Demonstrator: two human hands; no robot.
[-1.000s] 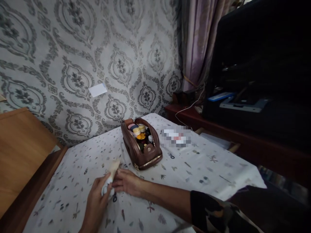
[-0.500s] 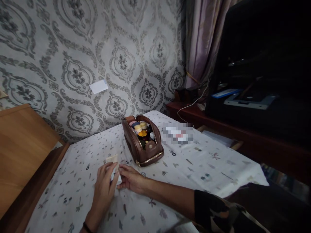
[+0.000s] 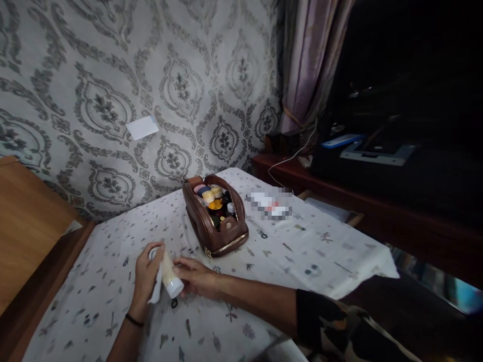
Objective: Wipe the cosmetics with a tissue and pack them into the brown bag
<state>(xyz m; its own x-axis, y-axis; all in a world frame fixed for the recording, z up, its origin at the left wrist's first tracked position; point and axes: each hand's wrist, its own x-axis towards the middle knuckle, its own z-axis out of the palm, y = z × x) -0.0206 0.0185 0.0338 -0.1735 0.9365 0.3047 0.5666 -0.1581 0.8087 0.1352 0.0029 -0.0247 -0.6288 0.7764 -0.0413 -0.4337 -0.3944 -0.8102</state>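
Note:
A pale cream squeeze tube (image 3: 168,269) with a white cap tilts between my two hands, its cap end toward me. My right hand (image 3: 198,277) grips it from the side near the cap, thumb on top. My left hand (image 3: 146,274) is curled at the tube's far end, with a thin white piece like a tissue (image 3: 156,287) between its palm and the tube. Beyond the hands, a brown leather toiletry bag (image 3: 221,239) stands unzipped, several jars and small bottles (image 3: 215,204) showing inside. The print on the tube cannot be read.
A white patterned cloth (image 3: 294,261) covers the table. Behind the bag's right side lies a blurred-out item (image 3: 269,203). A wooden panel (image 3: 33,226) rises at the left, the papered wall at the back. On the right are a dark red desk (image 3: 283,168) and a large black screen.
The tube has come out from under my fingers, so its body and white cap now show. My left hand has drawn back toward its far end. The view has shifted slightly.

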